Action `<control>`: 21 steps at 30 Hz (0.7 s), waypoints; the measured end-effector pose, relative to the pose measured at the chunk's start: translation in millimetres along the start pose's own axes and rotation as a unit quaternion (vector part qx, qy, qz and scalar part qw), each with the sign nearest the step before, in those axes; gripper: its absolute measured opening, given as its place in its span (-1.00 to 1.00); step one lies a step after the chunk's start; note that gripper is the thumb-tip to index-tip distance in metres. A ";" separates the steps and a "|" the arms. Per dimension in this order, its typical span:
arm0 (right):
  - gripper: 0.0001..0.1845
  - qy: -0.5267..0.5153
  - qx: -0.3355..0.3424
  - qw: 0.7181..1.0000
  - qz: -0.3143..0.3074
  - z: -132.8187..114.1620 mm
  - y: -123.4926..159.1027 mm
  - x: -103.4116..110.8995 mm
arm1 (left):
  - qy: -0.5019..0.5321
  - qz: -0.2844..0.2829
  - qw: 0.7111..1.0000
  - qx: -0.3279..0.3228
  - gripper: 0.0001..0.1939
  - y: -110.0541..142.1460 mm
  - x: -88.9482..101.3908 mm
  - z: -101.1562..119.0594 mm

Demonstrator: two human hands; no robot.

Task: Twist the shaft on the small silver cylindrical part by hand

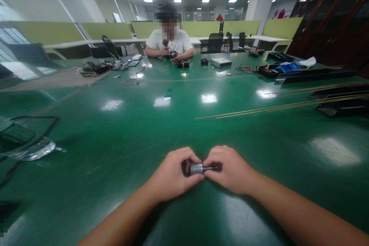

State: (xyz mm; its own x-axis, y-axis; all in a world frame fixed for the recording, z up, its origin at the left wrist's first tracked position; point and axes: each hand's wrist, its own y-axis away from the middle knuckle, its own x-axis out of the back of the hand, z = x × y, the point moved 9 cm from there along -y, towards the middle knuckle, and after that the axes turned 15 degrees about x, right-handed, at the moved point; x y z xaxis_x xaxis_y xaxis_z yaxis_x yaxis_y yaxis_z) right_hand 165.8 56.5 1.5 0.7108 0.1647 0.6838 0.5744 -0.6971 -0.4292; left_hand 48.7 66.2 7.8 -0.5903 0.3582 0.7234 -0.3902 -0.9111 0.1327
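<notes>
Close to the table's near side, my left hand is closed around a small grey metal cylinder. A thin dark shaft sticks out of the cylinder's right end. My right hand pinches this shaft between thumb and fingers, right beside the left fingertips. The piece lies roughly level between the two hands, just above the green tabletop. Its exact kind is too small to make out, and its left end is partly hidden in my left palm.
Long thin brass-coloured rods lie ahead to the right, beside dark metal channels. A bundle with clear plastic is at left. Across the table a person handles small dark parts. Tools and a grey box lie at the far side.
</notes>
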 end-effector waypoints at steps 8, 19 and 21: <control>-0.93 -0.005 0.001 1.000 -0.006 -2.5 0.2 0.1 | -0.024 0.005 0.999 -0.021 -0.82 1.9 0.1 3.9; -0.96 -0.007 0.006 1.000 -0.020 -2.5 0.7 2.4 | -0.032 0.003 0.999 -0.013 -0.82 2.2 0.1 3.2; -0.97 -0.005 0.009 1.000 -0.024 -2.9 1.0 2.7 | -0.026 0.001 1.000 -0.015 -0.82 2.3 0.0 3.8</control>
State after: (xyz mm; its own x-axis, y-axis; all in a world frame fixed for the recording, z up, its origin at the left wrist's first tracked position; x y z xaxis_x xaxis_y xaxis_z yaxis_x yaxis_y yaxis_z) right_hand 167.1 54.3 4.6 0.6871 0.2049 0.6971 0.6143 -0.6762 -0.4067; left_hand 50.4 63.4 10.6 -0.5537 0.3436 0.7585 -0.4105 -0.9052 0.1104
